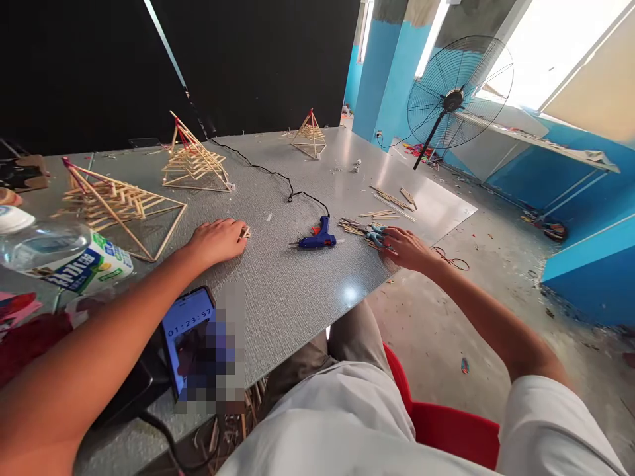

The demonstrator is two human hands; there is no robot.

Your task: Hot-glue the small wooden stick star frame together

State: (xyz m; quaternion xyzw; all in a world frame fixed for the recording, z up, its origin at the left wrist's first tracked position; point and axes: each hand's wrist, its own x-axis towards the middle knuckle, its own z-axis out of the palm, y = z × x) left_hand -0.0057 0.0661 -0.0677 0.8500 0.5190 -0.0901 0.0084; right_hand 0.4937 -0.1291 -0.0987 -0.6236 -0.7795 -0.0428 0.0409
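Observation:
My left hand (219, 240) rests on the grey table, fingers closed round a few short wooden sticks (245, 232) whose ends poke out. On the right, my right hand (407, 247) grips the blue handles of a pair of pliers (376, 233). Beneath and beside the pliers lie thin wooden sticks (351, 227). Between my hands a blue hot glue gun (317, 239) lies on its side, with its cord running back. Three pyramid frames of sticks stand farther off: one at the left (119, 201), one behind it (194, 162), and one at the back (310, 135).
A plastic bottle (64, 248) and a phone showing a timer (191, 330) are by my left arm. More loose sticks (397, 198) lie near the table's right edge. Beyond stands a large fan (452, 100); a red chair (454, 426) is under me.

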